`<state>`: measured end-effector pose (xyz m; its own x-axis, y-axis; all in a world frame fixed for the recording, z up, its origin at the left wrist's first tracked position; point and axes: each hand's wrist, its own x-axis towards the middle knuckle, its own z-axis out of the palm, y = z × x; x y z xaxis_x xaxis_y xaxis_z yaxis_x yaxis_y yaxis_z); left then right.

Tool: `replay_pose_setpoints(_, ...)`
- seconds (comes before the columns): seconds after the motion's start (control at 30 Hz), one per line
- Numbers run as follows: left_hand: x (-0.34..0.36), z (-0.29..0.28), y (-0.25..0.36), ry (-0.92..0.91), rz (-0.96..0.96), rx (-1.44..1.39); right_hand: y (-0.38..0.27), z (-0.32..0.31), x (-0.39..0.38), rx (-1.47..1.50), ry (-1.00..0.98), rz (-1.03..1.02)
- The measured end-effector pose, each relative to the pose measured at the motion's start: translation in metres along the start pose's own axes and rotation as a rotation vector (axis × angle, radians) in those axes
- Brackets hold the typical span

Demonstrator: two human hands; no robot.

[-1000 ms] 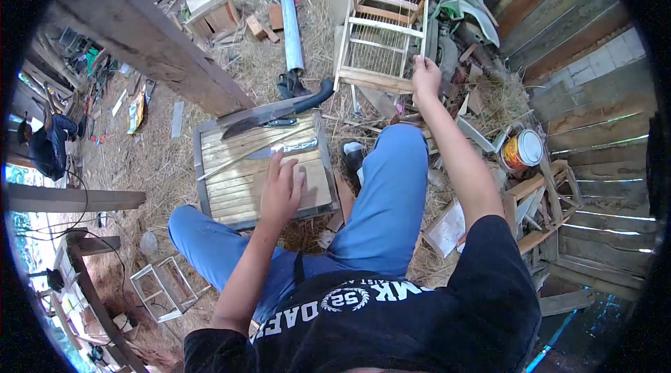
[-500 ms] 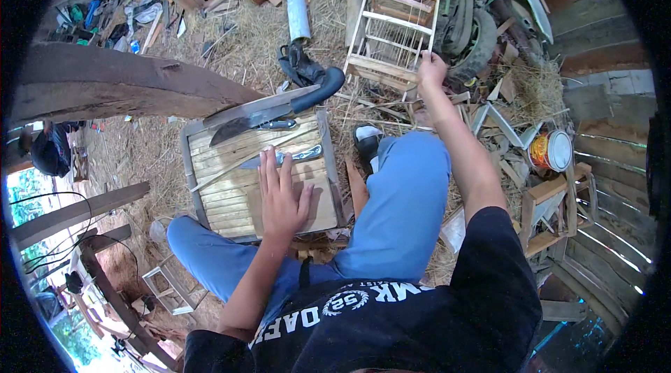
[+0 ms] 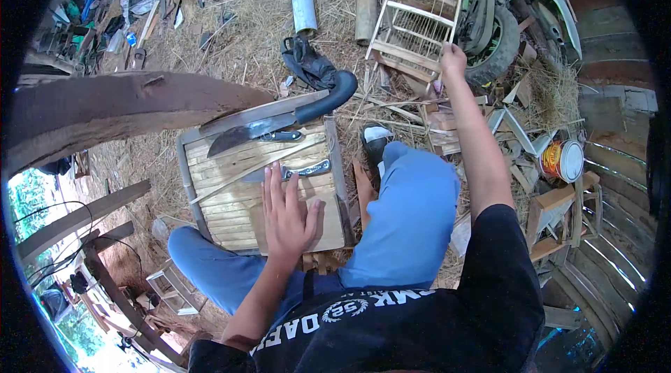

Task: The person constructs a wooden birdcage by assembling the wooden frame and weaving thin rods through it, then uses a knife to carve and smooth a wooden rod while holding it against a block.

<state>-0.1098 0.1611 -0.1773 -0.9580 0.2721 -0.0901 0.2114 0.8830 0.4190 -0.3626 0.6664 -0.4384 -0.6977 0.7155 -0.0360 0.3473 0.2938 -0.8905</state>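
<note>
- Left hand point(image 3: 285, 218) lies flat, fingers spread, on the slatted wooden board point(image 3: 237, 191) across the lap.
- Right hand point(image 3: 453, 60) reaches out, its grip closed at the wooden cage point(image 3: 416, 23) on the straw.
- Big knife point(image 3: 279, 125) rests on the board's far edge.

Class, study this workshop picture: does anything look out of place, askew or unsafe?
Yes. A large bare blade lies unsheathed across the far edge of the slatted wooden board, just beyond the flat left hand. A paint tin lies tipped on its side among scattered offcuts and straw.
</note>
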Motion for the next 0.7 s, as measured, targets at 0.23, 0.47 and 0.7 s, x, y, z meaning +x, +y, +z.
replay_pose_setpoints(0.23,-0.002,-0.006,-0.005,-0.012,-0.071,0.049,-0.079,0.017,-0.102,-0.431,0.336,-0.364)
replay_pose_setpoints(0.47,0.005,-0.004,0.0,-0.027,-0.07,0.047,-0.012,0.072,-0.196,-0.258,-0.831,-0.529)
replay_pose_setpoints(0.7,0.012,-0.002,0.001,-0.047,-0.065,-0.012,0.055,0.128,-0.232,-0.609,-0.999,-0.436)
